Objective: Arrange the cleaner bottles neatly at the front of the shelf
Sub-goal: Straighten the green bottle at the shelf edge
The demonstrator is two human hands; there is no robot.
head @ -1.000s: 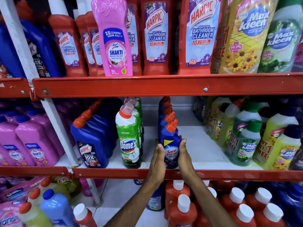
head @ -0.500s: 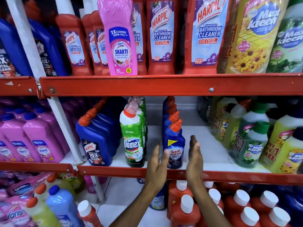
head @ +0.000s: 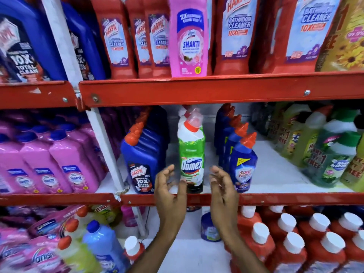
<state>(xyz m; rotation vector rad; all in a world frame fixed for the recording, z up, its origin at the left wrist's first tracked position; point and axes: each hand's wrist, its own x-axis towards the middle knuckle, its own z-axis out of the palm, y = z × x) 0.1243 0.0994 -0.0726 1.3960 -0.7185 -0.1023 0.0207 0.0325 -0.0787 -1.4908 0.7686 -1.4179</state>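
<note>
On the middle shelf (head: pixel 275 199) a green Domex bottle (head: pixel 191 154) with a red cap stands at the front edge. My left hand (head: pixel 169 192) is just left of its base and my right hand (head: pixel 223 190) just right of it, both with fingers spread and holding nothing. A blue Sani Fresh bottle (head: pixel 243 168) heads a row at the front edge, right of my right hand. A blue Harpic bottle (head: pixel 142 160) heads another row to the left.
Yellow-green Max Kleen bottles (head: pixel 334 154) fill the shelf's right side, with bare white shelf between them and the Sani Fresh row. Pink Shakti bottles (head: pixel 59 162) stand left of the white upright post (head: pixel 102 138). Red Harpic bottles (head: pixel 236 32) line the shelf above; white-capped red bottles (head: pixel 291 243) stand below.
Both hands let go of the Sani Fresh bottle and moved left; they now flank the Domex bottle. The camera has shifted left and closer.
</note>
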